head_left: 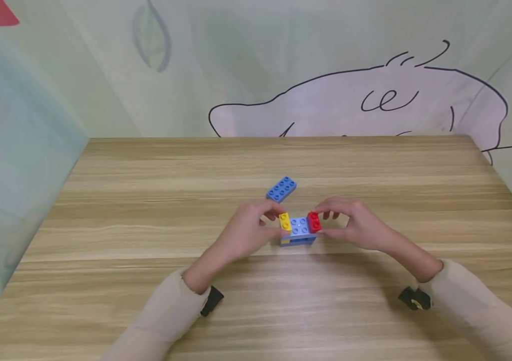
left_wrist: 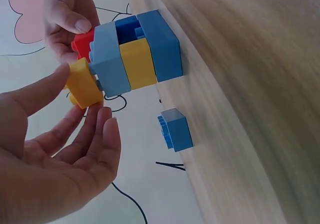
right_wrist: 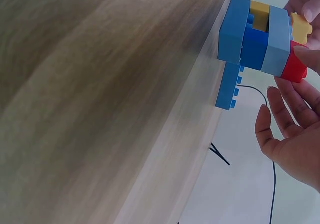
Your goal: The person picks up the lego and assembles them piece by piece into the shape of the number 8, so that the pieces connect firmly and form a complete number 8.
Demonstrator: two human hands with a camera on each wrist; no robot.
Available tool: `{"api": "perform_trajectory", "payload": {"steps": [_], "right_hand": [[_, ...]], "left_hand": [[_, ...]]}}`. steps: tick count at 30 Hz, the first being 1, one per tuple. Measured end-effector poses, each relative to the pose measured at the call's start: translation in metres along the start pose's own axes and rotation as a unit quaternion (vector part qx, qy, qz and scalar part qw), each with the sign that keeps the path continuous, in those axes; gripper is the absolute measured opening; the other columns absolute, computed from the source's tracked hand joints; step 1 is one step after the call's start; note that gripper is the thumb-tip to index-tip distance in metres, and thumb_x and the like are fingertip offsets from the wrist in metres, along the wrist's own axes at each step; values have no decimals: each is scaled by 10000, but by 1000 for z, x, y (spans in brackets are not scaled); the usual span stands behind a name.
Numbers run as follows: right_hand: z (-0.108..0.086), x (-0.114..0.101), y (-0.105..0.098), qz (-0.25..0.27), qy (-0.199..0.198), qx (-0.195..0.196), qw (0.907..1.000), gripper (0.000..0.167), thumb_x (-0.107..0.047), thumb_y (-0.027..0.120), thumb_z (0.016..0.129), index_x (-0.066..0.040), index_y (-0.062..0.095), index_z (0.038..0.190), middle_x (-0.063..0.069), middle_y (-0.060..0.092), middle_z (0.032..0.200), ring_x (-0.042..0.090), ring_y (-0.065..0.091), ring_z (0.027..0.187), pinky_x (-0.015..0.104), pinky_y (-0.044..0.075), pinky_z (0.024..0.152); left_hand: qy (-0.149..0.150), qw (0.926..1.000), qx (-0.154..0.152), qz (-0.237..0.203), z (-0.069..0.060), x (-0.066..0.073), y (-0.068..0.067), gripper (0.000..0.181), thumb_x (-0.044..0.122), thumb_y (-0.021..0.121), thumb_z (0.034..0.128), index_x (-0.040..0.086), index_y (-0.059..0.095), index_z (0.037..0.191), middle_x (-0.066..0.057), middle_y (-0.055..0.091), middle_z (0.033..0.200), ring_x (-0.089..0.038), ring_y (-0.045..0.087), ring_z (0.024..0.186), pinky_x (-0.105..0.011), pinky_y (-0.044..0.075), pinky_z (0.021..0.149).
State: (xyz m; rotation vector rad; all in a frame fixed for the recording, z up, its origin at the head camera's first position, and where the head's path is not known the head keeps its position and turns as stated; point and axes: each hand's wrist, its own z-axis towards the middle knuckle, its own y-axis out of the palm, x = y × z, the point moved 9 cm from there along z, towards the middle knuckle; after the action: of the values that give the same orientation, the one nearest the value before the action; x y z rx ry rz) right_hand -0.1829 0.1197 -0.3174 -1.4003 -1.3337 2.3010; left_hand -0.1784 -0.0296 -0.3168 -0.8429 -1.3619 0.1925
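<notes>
A small block stack stands on the table, with a light blue brick (head_left: 299,226) on top. Beneath it, the left wrist view shows a yellow brick (left_wrist: 138,63) and a blue bottom brick (left_wrist: 161,47); a darker blue brick (right_wrist: 254,47) fills the other end. My left hand (head_left: 251,228) pinches a two-stud yellow brick (left_wrist: 84,84) between thumb and fingers at the top's left end. That brick sits slightly tilted, with light blue studs showing under it. At the right end, my right hand (head_left: 359,223) pinches a red brick (head_left: 314,222), which appears flush against the light blue one.
Just behind the stack lies a loose blue eight-stud brick (head_left: 281,189). The wood-grain table (head_left: 148,200) runs back to a printed backdrop (head_left: 256,60). A dark strap piece hangs at each sleeve cuff.
</notes>
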Motion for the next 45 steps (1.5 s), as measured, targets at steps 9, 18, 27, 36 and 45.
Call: {"api": "perform_trajectory", "payload": {"steps": [9,18,27,36,45], "right_hand": [[0,0,0,-1,32,8,10000,361,-46,752,734,-37,639,1076,38,640,1021,154,558,842,343,499,712],[0,0,0,74,-7,22,10000,356,-56,753,736,-43,640,1074,26,640,1011,152,558,838,354,499,709],[0,-1,0,72,-36,50,10000,360,-45,760,724,-47,644,1065,19,643,1000,146,558,831,344,500,706],[0,0,1,54,11,57,10000,379,-46,771,710,-52,642,1067,16,643,1002,135,556,830,346,503,705],[0,0,1,157,50,66,9998,370,-49,760,725,-52,639,1075,19,638,1004,141,556,829,360,505,707]], "left_hand": [[-83,10000,13,31,0,-3,2,354,150,754,754,80,631,1079,8,616,1015,-143,544,950,-277,482,775],[-37,9998,25,-194,-1,-3,2,321,120,747,758,83,635,1056,1,627,1010,-156,565,946,-300,487,786],[-31,9996,101,-260,0,-4,2,315,113,760,741,80,649,1034,16,627,943,-136,562,876,-240,492,711],[-116,9992,168,-353,1,-6,3,313,112,772,726,86,659,1016,15,632,950,-150,576,845,-260,479,684],[-185,9983,233,-496,-1,-8,4,315,93,765,728,82,656,1024,7,633,963,-158,576,827,-261,470,658]]}}
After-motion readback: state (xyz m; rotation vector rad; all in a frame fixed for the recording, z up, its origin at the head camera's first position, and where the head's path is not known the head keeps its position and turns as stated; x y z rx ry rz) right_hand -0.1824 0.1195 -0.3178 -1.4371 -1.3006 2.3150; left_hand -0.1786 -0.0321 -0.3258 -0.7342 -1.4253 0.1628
